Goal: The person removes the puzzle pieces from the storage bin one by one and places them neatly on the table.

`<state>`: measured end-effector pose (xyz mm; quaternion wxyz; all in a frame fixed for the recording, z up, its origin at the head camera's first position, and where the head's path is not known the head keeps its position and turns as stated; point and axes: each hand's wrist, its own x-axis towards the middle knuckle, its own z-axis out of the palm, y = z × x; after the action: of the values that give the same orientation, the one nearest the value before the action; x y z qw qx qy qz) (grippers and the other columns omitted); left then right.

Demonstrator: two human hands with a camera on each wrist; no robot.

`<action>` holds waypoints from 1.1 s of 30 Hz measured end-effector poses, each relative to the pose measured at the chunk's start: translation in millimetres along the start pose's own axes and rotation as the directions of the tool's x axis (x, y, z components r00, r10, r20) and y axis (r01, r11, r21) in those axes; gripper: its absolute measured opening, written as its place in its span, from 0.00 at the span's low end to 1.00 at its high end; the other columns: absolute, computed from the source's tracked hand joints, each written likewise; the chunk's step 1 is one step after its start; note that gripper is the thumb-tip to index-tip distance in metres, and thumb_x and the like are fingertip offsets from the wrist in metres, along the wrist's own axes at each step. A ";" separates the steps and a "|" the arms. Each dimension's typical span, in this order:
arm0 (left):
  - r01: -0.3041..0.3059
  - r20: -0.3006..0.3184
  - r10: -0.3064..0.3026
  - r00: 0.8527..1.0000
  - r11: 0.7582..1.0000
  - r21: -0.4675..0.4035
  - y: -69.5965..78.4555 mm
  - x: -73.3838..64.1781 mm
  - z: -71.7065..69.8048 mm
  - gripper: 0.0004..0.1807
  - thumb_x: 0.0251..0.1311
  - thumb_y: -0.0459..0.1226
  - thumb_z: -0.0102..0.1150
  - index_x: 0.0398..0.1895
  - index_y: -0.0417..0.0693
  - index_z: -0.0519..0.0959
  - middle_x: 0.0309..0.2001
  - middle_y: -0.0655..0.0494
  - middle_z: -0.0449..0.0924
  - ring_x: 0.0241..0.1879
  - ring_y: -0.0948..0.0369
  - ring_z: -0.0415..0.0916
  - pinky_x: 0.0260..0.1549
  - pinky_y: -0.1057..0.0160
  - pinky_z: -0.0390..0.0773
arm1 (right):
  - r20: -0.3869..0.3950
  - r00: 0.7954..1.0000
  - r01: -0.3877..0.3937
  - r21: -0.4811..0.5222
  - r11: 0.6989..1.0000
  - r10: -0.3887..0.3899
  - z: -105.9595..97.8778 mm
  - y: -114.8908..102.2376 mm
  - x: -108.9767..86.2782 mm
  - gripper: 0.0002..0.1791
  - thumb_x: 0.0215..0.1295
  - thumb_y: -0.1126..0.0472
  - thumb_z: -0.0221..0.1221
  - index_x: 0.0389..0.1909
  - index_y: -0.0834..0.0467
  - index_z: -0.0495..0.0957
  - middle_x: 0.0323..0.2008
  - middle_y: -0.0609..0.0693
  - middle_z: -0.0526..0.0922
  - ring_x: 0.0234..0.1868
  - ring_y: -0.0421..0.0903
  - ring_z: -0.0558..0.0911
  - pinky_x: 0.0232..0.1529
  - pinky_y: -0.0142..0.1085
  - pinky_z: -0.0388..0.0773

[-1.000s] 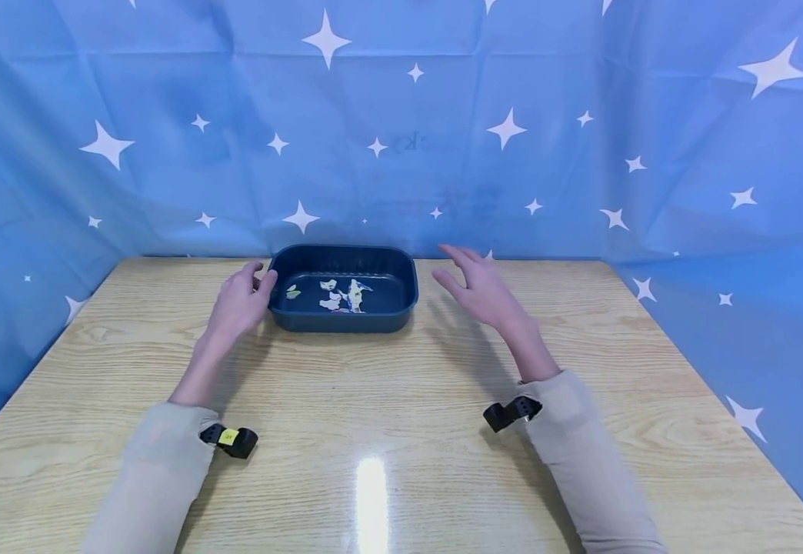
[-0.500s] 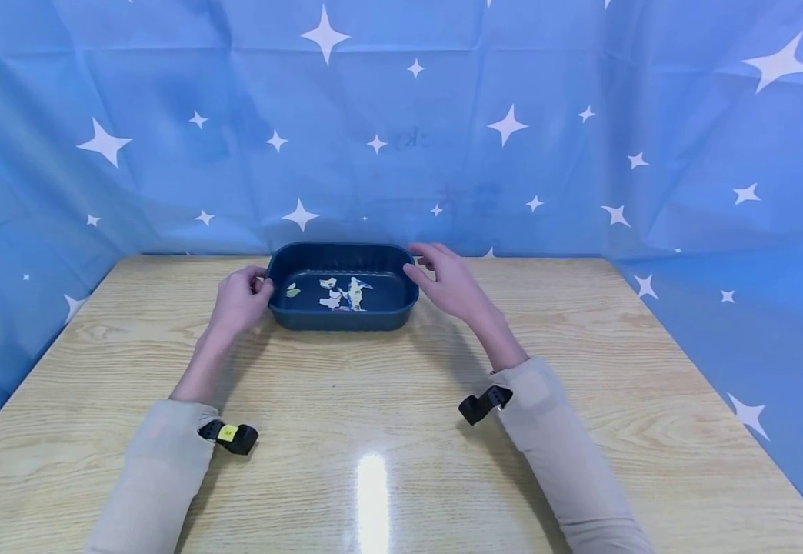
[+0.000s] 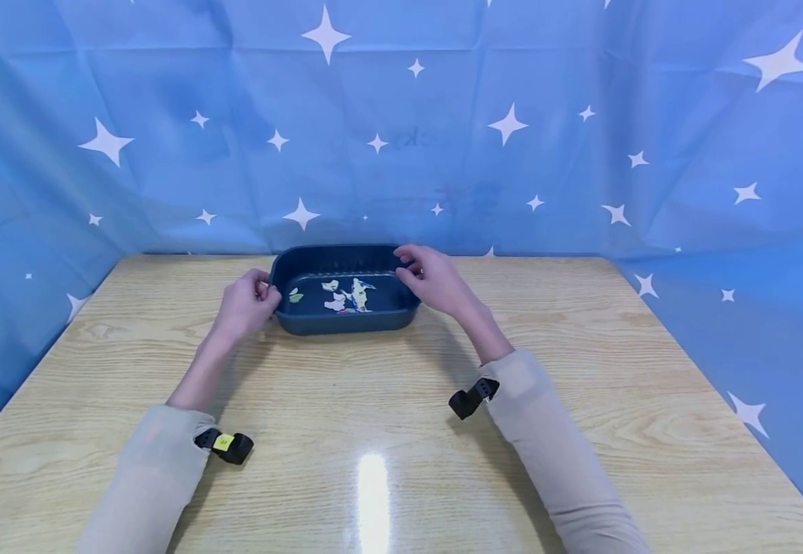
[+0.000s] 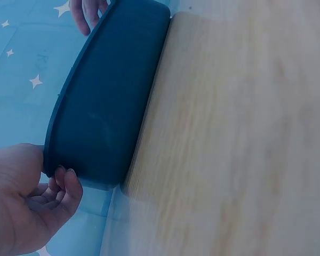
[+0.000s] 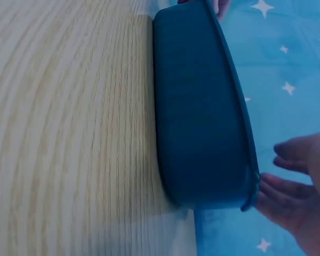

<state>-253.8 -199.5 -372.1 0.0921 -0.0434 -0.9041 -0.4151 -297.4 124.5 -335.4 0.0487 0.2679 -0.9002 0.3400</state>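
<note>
A dark blue oblong basin (image 3: 346, 323) stands at the far side of the wooden table. Several flat scraps (image 3: 358, 294), white and pale green with blue bits, lie on its floor; they look like torn paper. My left hand (image 3: 244, 308) grips the rim at the basin's left end, the thumb over the edge and the curled fingers against the outer wall in the left wrist view. At the opposite end my right hand (image 3: 438, 283) touches the rim with its fingers (image 5: 281, 197) outside, while the thumb stays apart from the edge.
The wooden table (image 3: 332, 415) stretches from the basin toward me. A blue cloth (image 3: 388, 100) with white stars hangs right behind the table's far edge and along both sides. Wrist cameras (image 3: 474, 396) are strapped over both sleeves.
My right hand has come in leftward from beside the basin to its right end. The left hand has taken hold of the rim. The basin has shifted slightly right and turned a little.
</note>
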 end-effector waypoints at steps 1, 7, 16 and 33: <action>0.002 0.003 -0.002 1.000 1.000 -0.007 0.1 -0.6 0.3 0.18 0.67 0.33 0.48 0.53 0.26 0.73 0.31 0.49 0.74 0.24 0.58 0.79 0.26 0.70 0.78 | 0.008 1.000 -0.003 -0.002 1.000 0.003 0.7 -0.4 1.0 0.20 0.75 0.62 0.56 0.65 0.63 0.74 0.56 0.61 0.79 0.52 0.54 0.83 0.55 0.46 0.83; -0.006 0.012 0.006 1.000 1.000 -0.015 1.9 -4.8 1.5 0.17 0.66 0.32 0.48 0.53 0.26 0.73 0.30 0.49 0.74 0.23 0.59 0.79 0.24 0.72 0.79 | 0.085 0.996 -0.032 -0.005 0.999 0.032 6.7 -6.2 8.7 0.21 0.75 0.61 0.56 0.65 0.63 0.74 0.58 0.62 0.80 0.54 0.55 0.81 0.58 0.46 0.81; -0.013 0.029 0.013 1.000 1.000 -0.010 4.8 -6.2 6.1 0.17 0.66 0.31 0.49 0.53 0.27 0.73 0.31 0.48 0.76 0.23 0.62 0.76 0.27 0.69 0.78 | 0.204 0.975 -0.082 -0.036 0.996 0.087 27.1 -11.4 20.0 0.22 0.73 0.61 0.59 0.64 0.64 0.74 0.54 0.60 0.81 0.54 0.54 0.80 0.55 0.46 0.81; 0.013 0.056 -0.011 0.998 0.999 -0.031 6.6 -6.7 6.7 0.17 0.65 0.31 0.47 0.53 0.28 0.70 0.30 0.49 0.73 0.21 0.61 0.78 0.24 0.67 0.82 | 0.332 0.892 -0.222 -0.272 0.936 0.308 57.5 -11.7 32.6 0.48 0.62 0.43 0.69 0.75 0.62 0.60 0.68 0.61 0.68 0.69 0.54 0.67 0.66 0.45 0.73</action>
<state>-247.1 -190.2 -372.8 0.0637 -0.0508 -0.8999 -0.4285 -313.7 65.8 -363.6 -0.1381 0.1937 -0.9541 0.1821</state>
